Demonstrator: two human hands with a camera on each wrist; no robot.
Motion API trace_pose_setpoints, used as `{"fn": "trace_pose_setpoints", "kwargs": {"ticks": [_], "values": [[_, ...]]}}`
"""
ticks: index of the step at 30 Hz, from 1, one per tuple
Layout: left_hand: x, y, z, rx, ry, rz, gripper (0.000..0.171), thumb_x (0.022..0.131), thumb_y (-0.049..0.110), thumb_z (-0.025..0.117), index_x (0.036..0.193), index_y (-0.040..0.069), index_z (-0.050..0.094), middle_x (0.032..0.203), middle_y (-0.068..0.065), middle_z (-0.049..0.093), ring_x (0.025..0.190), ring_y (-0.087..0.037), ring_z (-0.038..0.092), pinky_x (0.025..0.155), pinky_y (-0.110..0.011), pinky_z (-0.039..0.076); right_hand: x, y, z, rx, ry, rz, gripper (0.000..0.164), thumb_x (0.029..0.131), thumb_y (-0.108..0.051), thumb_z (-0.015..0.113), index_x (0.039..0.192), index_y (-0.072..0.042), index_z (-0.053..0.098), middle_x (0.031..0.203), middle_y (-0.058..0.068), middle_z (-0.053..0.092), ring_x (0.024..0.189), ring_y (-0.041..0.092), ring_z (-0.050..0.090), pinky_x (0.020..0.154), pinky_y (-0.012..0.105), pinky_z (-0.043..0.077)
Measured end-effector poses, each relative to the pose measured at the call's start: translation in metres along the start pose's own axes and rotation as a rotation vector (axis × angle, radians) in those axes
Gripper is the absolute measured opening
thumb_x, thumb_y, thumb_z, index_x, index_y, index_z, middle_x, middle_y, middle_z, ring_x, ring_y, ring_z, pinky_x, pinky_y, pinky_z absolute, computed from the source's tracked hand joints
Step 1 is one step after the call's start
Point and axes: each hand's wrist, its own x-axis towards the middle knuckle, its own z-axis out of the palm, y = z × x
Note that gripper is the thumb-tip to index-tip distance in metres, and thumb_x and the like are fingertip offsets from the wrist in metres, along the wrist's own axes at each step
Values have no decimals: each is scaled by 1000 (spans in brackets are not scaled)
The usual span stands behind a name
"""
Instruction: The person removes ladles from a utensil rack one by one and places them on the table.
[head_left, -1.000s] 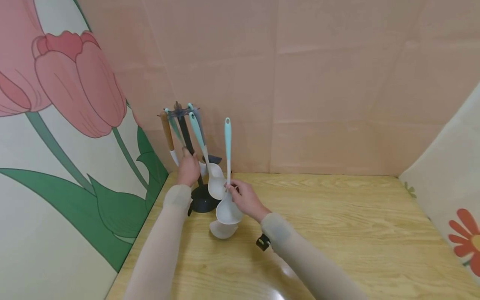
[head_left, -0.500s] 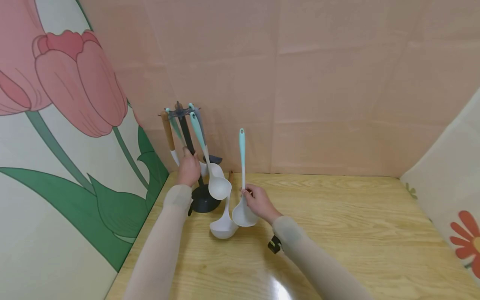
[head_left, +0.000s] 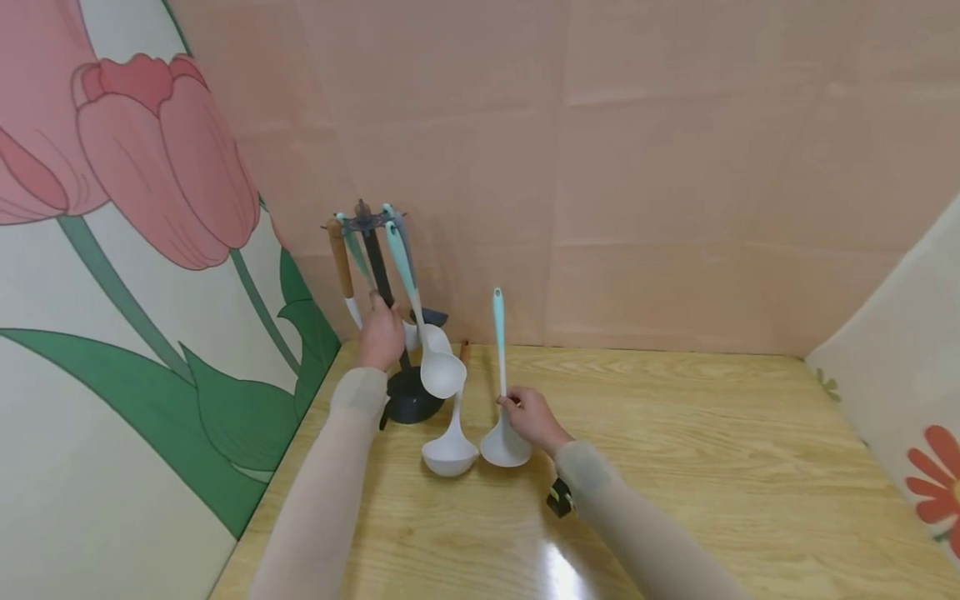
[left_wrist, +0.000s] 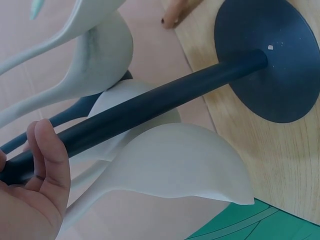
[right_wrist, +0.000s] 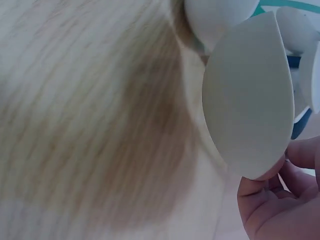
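In the head view my left hand [head_left: 382,335] grips the black pole [left_wrist: 150,107] of an upright utensil stand, fingers curled round it. My right hand [head_left: 532,417] pinches a white ladle [head_left: 506,448] with a turquoise handle by the lower shaft, just above the bowl. That ladle stands handle up, bowl low over the table; whether it touches the wood I cannot tell. Just left of it, another white ladle [head_left: 448,457] with a brown handle lies on the table. From the stand's top ring hang several utensils, among them a turquoise-handled ladle [head_left: 442,375].
The stand's round black base [head_left: 411,402] sits at the table's back left, near the tulip wall. A brown-handled utensil [head_left: 341,262] hangs at its left side. Behind the wooden table [head_left: 675,433] rises a pinkish wall covering [head_left: 675,208].
My right hand has carried the turquoise-handled ladle rightward and down, away from the stand, uncovering the ladle on the table. My left hand has stayed on the pole.
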Motion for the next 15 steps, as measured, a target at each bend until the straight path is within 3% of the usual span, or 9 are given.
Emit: {"fn": "trace_pose_setpoints", "kwargs": {"ticks": [7, 15], "values": [[-1, 2, 0, -6, -5, -17, 54, 110, 22, 31, 152, -5, 10, 102, -28, 62, 88, -39, 66, 77, -49, 53, -4, 14, 4, -3, -24, 69, 23, 101, -10, 56, 94, 8, 69, 68, 2, 53, 62, 14, 48, 54, 27, 41], [0, 0, 1, 5, 11, 14, 55, 110, 22, 30, 152, -8, 10, 98, -30, 63, 86, -40, 66, 77, -51, 53, -2, 23, 8, -3, -48, 113, 23, 100, -9, 55, 92, 7, 69, 68, 3, 53, 63, 15, 50, 55, 27, 43]]}}
